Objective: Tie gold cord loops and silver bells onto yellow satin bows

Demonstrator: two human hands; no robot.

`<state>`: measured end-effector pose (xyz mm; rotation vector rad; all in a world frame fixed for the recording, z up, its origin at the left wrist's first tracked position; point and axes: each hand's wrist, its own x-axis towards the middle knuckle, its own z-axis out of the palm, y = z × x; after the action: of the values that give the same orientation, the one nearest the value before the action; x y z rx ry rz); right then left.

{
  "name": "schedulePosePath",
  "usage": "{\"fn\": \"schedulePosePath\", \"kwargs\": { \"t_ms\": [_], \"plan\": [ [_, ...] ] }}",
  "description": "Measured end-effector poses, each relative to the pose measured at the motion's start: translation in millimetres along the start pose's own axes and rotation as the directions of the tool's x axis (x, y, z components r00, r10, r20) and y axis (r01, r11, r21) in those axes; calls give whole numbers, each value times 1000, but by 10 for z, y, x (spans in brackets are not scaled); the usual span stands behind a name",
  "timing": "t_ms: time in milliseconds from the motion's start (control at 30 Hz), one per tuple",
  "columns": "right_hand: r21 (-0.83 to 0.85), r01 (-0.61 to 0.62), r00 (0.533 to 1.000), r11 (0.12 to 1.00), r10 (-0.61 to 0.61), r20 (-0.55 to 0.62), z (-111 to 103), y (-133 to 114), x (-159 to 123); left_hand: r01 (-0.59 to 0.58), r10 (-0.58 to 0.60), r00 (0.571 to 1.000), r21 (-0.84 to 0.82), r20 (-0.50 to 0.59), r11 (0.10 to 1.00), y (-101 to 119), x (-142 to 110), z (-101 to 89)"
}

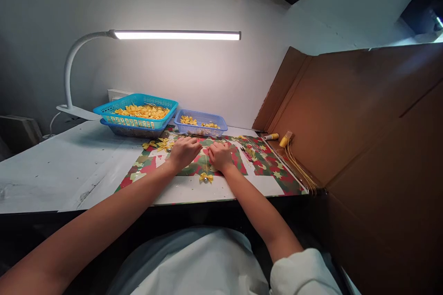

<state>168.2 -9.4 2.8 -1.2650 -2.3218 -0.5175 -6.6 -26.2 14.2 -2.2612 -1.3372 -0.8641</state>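
- White cloth [207,262] covers the person's lap below the table's [62,166] front edge.
- Yellow bow [206,178] with a silver bell, near that edge, below the hands; a thin string [206,161] runs up from it.
- Left hand [186,151] and right hand [220,154], nearly touching: each grip narrow, fingertips pinched at the string.
- Patterned sheet [277,168] under them, reaching the right edge.
- Pliers [247,154] right of the right hand; loose bows [162,144] beyond the left.
- Cardboard [363,115] standing along the right edge.
- Blue basket [138,122] and purple basket [201,130] at the back edge, holding yellow bows.
- Lit lamp [176,35] above.
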Motion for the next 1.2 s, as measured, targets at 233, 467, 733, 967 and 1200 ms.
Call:
{"fn": "schedulePosePath", "kwargs": {
  "t_ms": [233, 467, 733, 967, 1200],
  "plan": [
    [377, -79, 990, 923, 117, -79, 95, -34, 8, 305, -325, 945, -425, 27, 852, -4, -24, 135],
    [705, -235, 907, 669, 412, -89, 110, -64, -4, 470, -495, 845, -718, 200, 513, 13, -33, 239],
    [861, -388, 824, 330, 542, 163, 103, -96, -14, 500, -548, 800, -777, 245, 383, 46, -19, 212],
    [577, -286, 909, 765, 408, -89, 84, -100, -38, 490, -541, 822, -706, 179, 511, 80, -32, 155],
    [523, -315, 911, 792, 407, -69, 38, -153, -32, 491, -551, 822, -669, 145, 557, 68, -36, 180]
  ]
}}
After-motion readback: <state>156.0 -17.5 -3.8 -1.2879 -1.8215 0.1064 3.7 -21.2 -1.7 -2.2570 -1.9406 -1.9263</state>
